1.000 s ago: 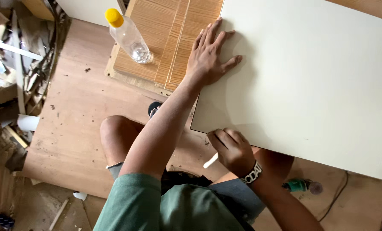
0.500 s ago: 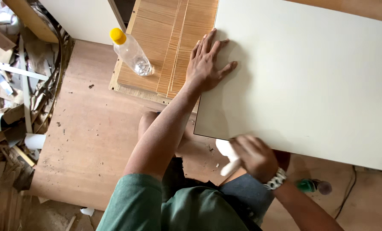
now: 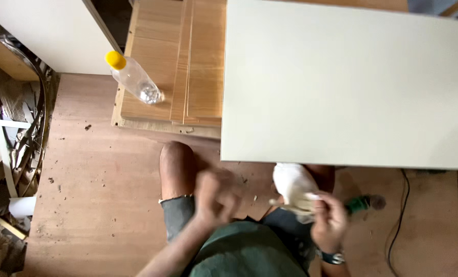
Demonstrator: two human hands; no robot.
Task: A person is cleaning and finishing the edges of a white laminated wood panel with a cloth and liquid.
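Observation:
A large pale cream panel [image 3: 352,82] lies flat before me, its near edge above my knees. My right hand [image 3: 327,219] is below that edge and grips a crumpled white cloth [image 3: 293,185]. Close to my chest, over my knee, my left hand [image 3: 214,199] is blurred with its fingers curled; it seems to hold nothing. Neither hand touches the panel.
A clear plastic bottle with a yellow cap [image 3: 133,77] stands on a stack of wooden boards [image 3: 172,72] at the left of the panel. Scrap strips and offcuts [image 3: 8,154] pile up at far left. A green tool [image 3: 363,203] and black cable [image 3: 399,225] lie on the floor at right.
My left hand has lifted off the panel's corner and drawn back to my body. My right hand has pulled the white cloth out from under the panel's edge.

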